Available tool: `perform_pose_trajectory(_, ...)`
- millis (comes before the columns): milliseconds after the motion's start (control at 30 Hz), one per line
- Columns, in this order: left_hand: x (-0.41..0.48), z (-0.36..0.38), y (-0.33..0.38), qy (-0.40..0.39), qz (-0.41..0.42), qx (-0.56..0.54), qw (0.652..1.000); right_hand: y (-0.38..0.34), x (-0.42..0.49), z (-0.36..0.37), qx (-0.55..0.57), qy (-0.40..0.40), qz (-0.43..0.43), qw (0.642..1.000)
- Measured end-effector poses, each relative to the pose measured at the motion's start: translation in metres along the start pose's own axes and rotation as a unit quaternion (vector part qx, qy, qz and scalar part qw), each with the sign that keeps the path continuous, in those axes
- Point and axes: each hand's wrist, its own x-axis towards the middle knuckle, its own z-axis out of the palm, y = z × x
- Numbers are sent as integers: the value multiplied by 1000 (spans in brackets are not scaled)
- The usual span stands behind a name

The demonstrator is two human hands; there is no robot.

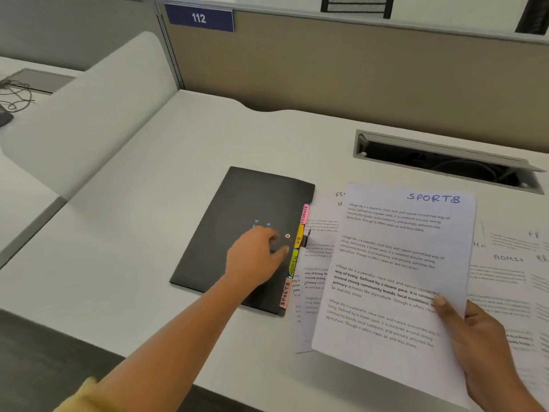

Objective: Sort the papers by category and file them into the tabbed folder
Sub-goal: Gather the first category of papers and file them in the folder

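Observation:
A black tabbed folder (240, 221) lies closed on the white desk, with coloured tabs (298, 242) marked FINANCE, HR, ADMIN and SPORTS along its right edge. My left hand (255, 257) rests on the cover near those tabs, its fingers loosely curled, the thumb pointing toward the ADMIN tab. My right hand (478, 346) pinches a printed sheet headed SPORTS (395, 278) at its right edge, thumb on top, and holds it above other papers. One more sheet (319, 233) lies beneath it, next to the folder.
More handwritten-headed sheets (511, 269) spread at the right of the desk. An open cable tray (445, 162) is sunk into the desk behind them. A beige partition (356, 72) with a "112" sign closes the back. Cables lie at far left.

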Motion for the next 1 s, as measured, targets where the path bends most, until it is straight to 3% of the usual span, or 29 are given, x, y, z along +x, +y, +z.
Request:
perform_pose_trajectory(400,-65,42,-10,-55,-129,194,971,22,7,-10,5,-39,20,999)
perform_pose_trajectory(700,-77,41,15,-98,-162,304,934,12,11,-31,-16,-80,-4,997)
perform_pose_trajectory(1000,-79,9,11,-102,-16,401,910,0,17,-38,-26,-89,-14,996)
